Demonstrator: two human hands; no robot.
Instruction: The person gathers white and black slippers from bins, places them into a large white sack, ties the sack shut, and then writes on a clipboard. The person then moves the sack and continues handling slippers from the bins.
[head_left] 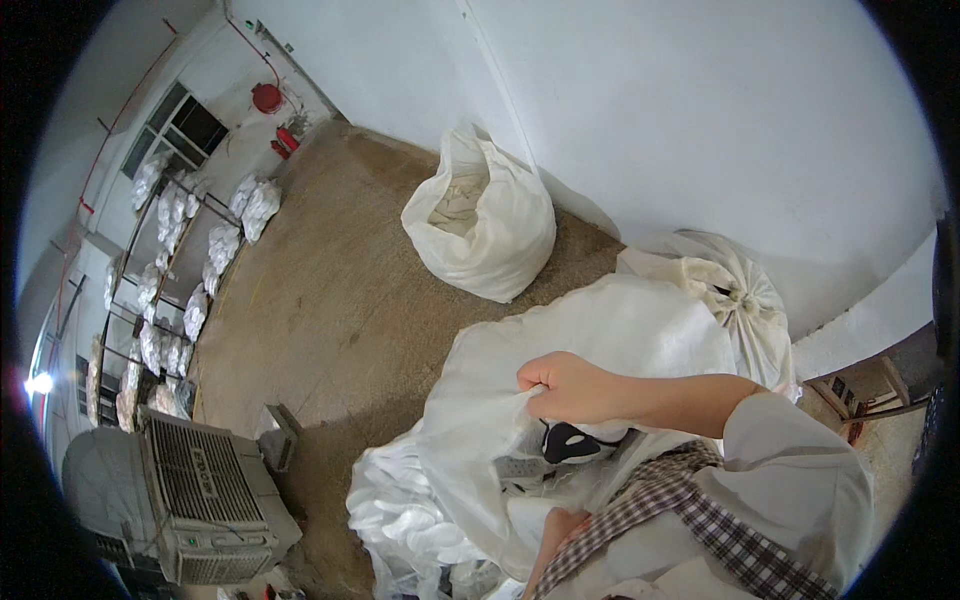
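My right hand (570, 388) is closed on the rim of a large white sack (620, 325), pulling its cloth up into a fold. Under the wrist, the sack's mouth shows a black-and-white piece (568, 443) and some greyish material, their kind unclear. Lower down, part of my left hand (566, 522) shows at the sack's near side, beside my checked apron (660, 495); its fingers are mostly hidden. Clear plastic bags of white pieces (410, 510) lie against the sack's left side.
An open white sack (490, 225) with pale contents stands by the wall. A tied sack (745, 300) leans at the right. A grey air cooler (205, 490) stands at the lower left. Racks with wrapped bundles (180, 215) line the far left, near red extinguishers (285, 142).
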